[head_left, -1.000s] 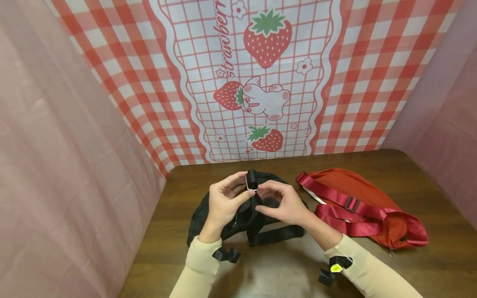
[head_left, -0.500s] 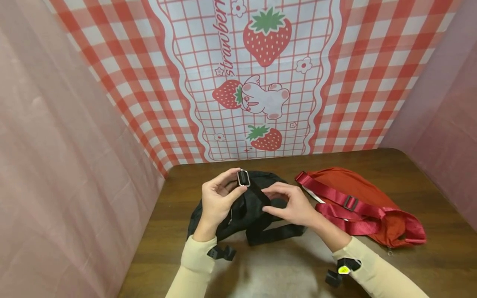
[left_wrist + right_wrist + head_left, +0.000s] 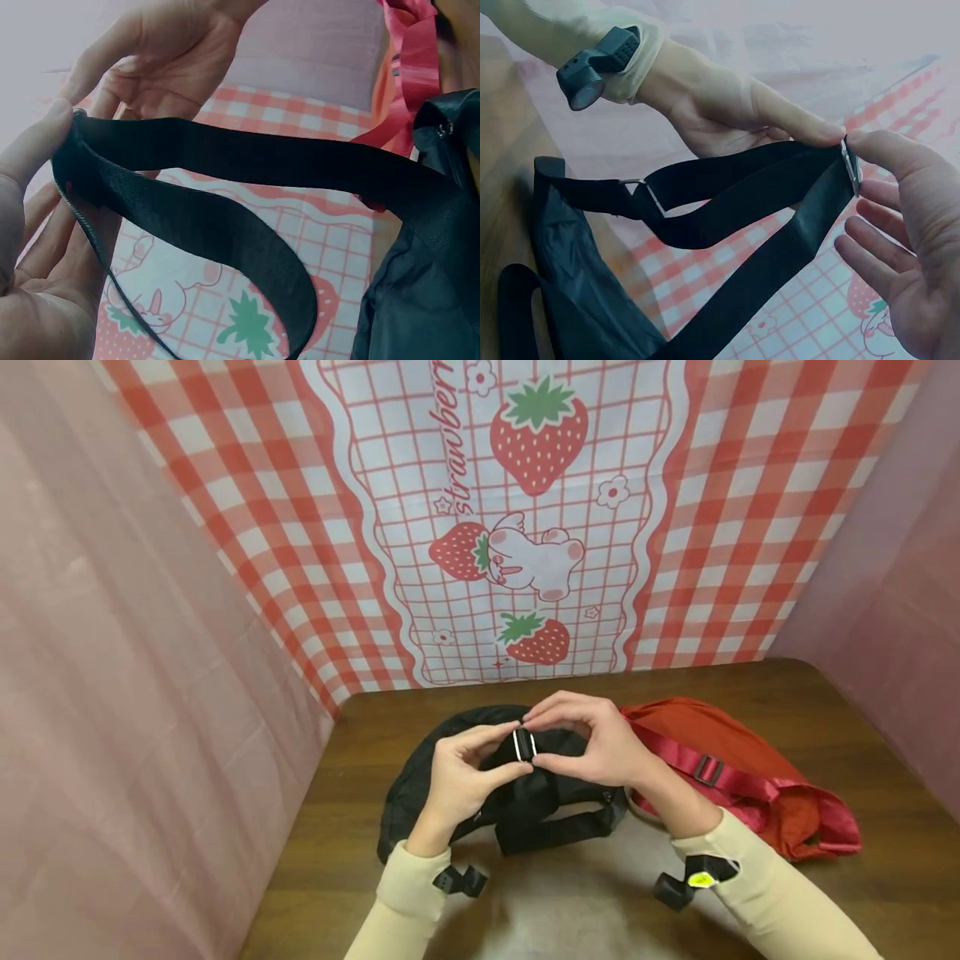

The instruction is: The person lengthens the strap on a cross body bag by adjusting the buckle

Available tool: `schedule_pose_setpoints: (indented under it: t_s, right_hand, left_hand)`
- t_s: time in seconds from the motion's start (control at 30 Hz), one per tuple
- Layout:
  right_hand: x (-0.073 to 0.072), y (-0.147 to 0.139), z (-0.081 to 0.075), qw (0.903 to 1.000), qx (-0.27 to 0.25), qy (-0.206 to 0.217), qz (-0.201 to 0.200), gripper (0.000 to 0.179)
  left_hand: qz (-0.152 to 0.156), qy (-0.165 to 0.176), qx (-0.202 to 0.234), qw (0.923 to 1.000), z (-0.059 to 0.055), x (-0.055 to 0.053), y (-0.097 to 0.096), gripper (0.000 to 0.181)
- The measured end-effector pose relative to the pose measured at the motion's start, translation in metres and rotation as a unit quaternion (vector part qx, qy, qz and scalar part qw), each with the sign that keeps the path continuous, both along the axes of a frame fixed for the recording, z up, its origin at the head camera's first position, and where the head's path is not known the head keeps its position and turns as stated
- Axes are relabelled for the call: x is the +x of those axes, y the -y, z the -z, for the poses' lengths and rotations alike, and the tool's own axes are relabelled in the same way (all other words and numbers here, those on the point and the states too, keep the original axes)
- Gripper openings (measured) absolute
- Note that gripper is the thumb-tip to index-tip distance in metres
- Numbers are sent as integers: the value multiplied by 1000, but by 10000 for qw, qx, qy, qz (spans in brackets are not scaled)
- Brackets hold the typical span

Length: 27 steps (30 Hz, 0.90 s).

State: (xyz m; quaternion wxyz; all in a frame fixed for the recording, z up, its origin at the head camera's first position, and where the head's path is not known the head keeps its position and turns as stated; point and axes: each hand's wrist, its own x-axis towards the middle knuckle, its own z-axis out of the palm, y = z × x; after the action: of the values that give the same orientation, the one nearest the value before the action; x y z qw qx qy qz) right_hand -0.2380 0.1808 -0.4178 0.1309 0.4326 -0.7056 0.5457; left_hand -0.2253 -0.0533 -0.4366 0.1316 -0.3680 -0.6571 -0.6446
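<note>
A silver-framed slide buckle with black webbing through it is held up between both hands. My left hand pinches its left side with thumb and fingertips, and my right hand pinches the right side. The black strap runs from the buckle in a hanging loop, seen in the left wrist view. Down at its other end is the black bag, lying on the table under the hands. A metal ring joins part of the strap in the right wrist view, which shows the buckle edge-on.
To the right lies a red bag with a crimson strap, partly behind the right forearm. The brown wooden table meets a strawberry-print checked cloth at the back. Pink curtains hang at the sides.
The left hand has shifted right with the buckle, which has turned. The right hand, apart from the buckle half a second ago, has risen and now grips its right side.
</note>
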Motion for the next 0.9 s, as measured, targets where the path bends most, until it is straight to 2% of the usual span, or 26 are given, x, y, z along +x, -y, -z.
schedule_pose_setpoints:
  t_s: [0.13, 0.23, 0.47, 0.53, 0.7, 0.83, 0.9]
  right_hand:
    - [0, -3, -3, 9992, 233, 254, -181, 38]
    - [0, -3, -3, 9982, 349, 419, -244, 38]
    - [0, -1, -1, 9983, 469, 329, 109, 37]
    - [1, -1, -1, 9982, 442, 365, 194, 38]
    - [1, 0, -3, 9983, 80, 552, 193, 39]
    - [1, 0, -4, 9975, -302, 634, 92, 36]
    - [1, 0, -4, 9974, -271, 657, 97, 40]
  left_hand:
    - [-205, -101, -189, 9996, 2, 2, -2, 46]
    - [-442, -31, -335, 9985, 2, 4, -4, 46]
    - [-809, 345, -481, 9950, -1, 9, -9, 45]
    - [-830, 489, -473, 9942, -2, 9, -10, 45]
    - [-648, 837, -384, 9936, -2, 8, -9, 47]
    - [-603, 894, -363, 9935, -2, 6, -7, 47]
    - [-648, 888, -369, 9933, -2, 6, -6, 46]
